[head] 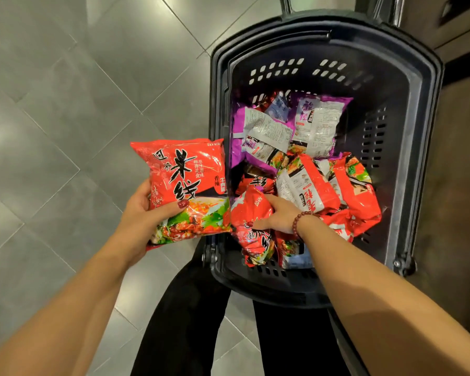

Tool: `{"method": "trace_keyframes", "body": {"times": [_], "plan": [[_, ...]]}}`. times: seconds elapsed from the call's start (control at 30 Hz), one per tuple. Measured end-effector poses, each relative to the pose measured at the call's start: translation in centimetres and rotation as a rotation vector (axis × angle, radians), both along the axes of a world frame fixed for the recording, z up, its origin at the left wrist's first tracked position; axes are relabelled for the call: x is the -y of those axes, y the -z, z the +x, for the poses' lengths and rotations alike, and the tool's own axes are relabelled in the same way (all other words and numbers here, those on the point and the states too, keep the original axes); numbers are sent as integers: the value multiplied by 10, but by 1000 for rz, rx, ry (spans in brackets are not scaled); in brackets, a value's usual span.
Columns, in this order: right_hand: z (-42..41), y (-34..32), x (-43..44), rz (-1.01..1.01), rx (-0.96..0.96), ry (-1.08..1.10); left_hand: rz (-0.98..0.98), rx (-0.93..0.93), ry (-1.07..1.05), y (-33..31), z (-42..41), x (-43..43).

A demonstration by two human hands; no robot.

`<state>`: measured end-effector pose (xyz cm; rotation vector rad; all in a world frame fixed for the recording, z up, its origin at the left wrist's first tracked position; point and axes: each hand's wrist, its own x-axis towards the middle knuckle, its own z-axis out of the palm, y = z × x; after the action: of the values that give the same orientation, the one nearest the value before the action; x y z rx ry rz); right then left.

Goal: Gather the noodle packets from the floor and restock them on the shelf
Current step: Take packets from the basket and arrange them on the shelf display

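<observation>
My left hand [144, 213] grips a red noodle packet [185, 183] by its lower left edge, thumb on the front, holding it over the floor just left of the basket. My right hand [278, 213], with a bead bracelet at the wrist, reaches into the dark basket [418, 109] and its fingers curl over the top of another red noodle packet [251, 234] at the near left of the pile. Several more red packets [345, 191] and purple packets [318, 123] lie jumbled in the basket.
Grey tiled floor [65, 104] spreads to the left. My legs in black trousers [190, 321] stand right below the basket's near rim. Dark furniture or shelving base [459, 36] sits at the top right behind the basket.
</observation>
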<state>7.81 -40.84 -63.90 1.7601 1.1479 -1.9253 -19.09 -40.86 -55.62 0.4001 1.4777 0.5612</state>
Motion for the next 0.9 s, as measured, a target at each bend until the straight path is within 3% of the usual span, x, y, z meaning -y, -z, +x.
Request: {"method": "trace_keyframes", "body": {"times": [0.07, 0.13, 0.4, 0.57, 0.7, 0.9], "plan": [[1, 5, -1, 49, 15, -73, -5, -4, -16, 1, 1, 0], [5, 6, 4, 108, 7, -7, -3, -2, -10, -1, 2, 0], [20, -62, 16, 432, -37, 581, 24, -83, -54, -30, 21, -1], [41, -149, 2, 595, -34, 1043, 79, -80, -59, -91, 43, -6], [62, -245, -9, 673, -70, 1322, 204, -37, -32, -175, 68, -22], [102, -405, -15, 978, -120, 1369, 405, 76, 123, -309, 110, -44]]}}
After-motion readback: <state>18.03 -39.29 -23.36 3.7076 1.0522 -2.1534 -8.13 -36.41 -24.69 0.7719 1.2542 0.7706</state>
